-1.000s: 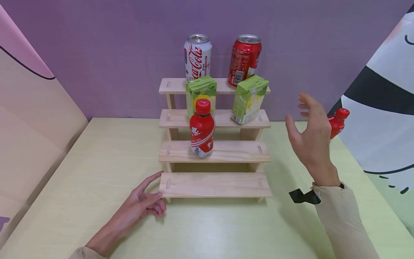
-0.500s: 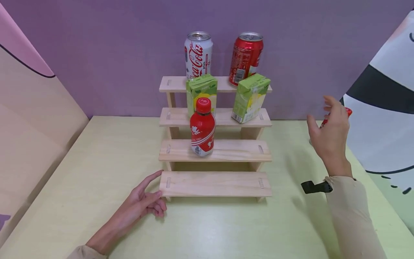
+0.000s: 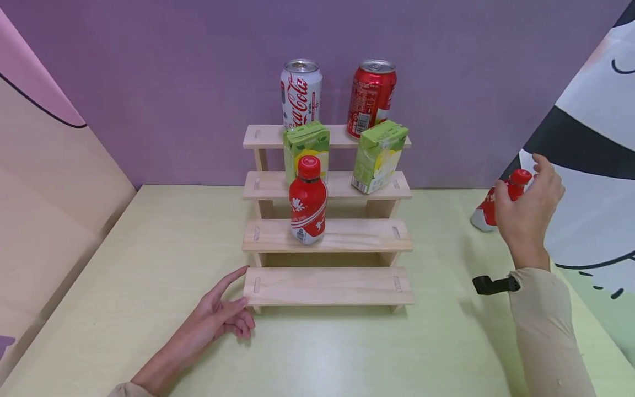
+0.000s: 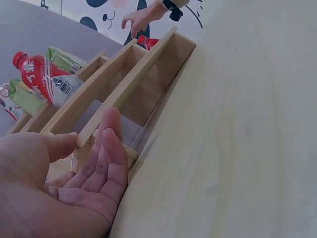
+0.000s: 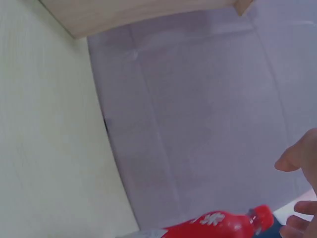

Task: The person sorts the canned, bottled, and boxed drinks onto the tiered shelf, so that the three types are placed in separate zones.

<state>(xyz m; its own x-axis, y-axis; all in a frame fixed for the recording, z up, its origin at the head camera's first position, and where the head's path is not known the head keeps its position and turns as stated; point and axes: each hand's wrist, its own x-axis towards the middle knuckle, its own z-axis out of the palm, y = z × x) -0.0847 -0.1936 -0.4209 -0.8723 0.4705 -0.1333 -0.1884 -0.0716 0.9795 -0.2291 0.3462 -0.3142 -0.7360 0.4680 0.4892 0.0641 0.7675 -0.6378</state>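
Note:
In the head view, my left hand [image 3: 213, 314] holds the left end of the lowest step of a wooden stepped display stand [image 3: 327, 286]. In the left wrist view, its thumb [image 4: 62, 146] touches the plank's corner, with the other fingers on the far side of that corner. My right hand [image 3: 531, 212] hovers beside a red-capped drink bottle [image 3: 488, 212] at the table's right, thumb and fingers spread apart. The right wrist view shows a gap between the hand [image 5: 307, 158] and the bottle [image 5: 213, 225]. A matching red bottle [image 3: 308, 207] stands on the second step up.
Two green juice cartons [image 3: 381, 157] stand on the third step. A white cola can [image 3: 301, 94] and a red can [image 3: 371, 99] occupy the top. A purple backdrop [image 3: 198, 99] rises behind the table [image 3: 163, 237], and a printed panel [image 3: 595, 220] borders the right.
My right hand has moved rightward to the bottle at the table's right, so more of that bottle shows now. The left hand stays at the stand. The head view has shifted slightly.

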